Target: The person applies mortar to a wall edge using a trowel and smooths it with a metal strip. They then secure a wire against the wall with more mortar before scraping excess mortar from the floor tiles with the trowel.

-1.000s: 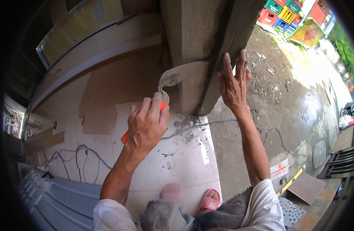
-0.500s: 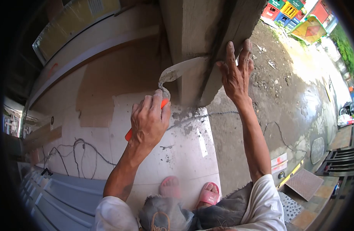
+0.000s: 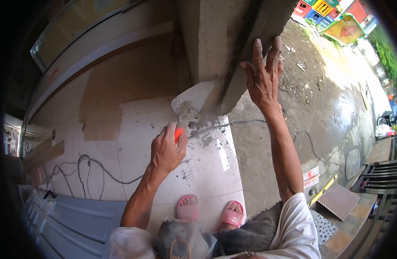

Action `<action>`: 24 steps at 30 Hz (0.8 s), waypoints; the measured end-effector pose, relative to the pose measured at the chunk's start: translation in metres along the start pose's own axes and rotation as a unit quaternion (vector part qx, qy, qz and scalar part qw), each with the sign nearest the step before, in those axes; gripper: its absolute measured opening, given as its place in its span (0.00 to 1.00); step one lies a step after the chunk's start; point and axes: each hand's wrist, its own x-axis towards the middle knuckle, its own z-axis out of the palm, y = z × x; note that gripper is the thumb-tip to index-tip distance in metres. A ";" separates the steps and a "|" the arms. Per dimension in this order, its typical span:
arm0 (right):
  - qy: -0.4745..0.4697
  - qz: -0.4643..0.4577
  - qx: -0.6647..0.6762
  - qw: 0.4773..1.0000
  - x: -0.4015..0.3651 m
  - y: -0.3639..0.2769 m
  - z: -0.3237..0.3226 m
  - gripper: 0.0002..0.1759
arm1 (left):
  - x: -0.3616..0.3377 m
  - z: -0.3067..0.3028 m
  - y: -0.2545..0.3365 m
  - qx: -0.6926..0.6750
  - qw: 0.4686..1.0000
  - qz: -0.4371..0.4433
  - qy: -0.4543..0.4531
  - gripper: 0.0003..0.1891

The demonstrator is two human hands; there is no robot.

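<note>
My left hand (image 3: 167, 149) is wrapped round the orange handle of a trowel (image 3: 193, 100). The trowel's pale blade, with grey mortar near its neck, lies by the lower edge of a grey cement column (image 3: 218, 47). On the right, my right hand (image 3: 264, 75) rests with spread fingers on a board (image 3: 261, 39) that runs along the column's side. The fingertips reach the board's outer edge. Mortar crumbs (image 3: 205, 139) are scattered over the pale tiled floor below the column.
A dark cord (image 3: 103, 168) crosses the tiles (image 3: 142, 129). Pink slippers (image 3: 233, 214) are on my feet. A grey panel (image 3: 82, 220) lies at lower left. Rough ground (image 3: 259, 159) is on the right, with crates (image 3: 322, 7) at the top and a brown tile (image 3: 338, 201) at lower right.
My left hand and the trowel have moved down, and the blade has turned from the column face to its lower edge. My right hand stays on the board, slightly higher in view.
</note>
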 end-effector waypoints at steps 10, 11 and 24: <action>-0.077 -0.003 -0.030 0.997 -0.014 0.009 -0.009 0.41 | -0.006 -0.028 0.077 -0.294 0.953 0.006 -0.066 0.21; -0.072 -0.004 -0.029 0.997 -0.013 0.009 -0.008 0.41 | -0.001 -0.027 0.086 -0.300 0.952 0.009 -0.052 0.19; -0.067 0.025 -0.001 0.997 -0.006 -0.002 -0.014 0.38 | 0.062 -0.045 0.134 -0.243 0.964 0.094 0.057 0.16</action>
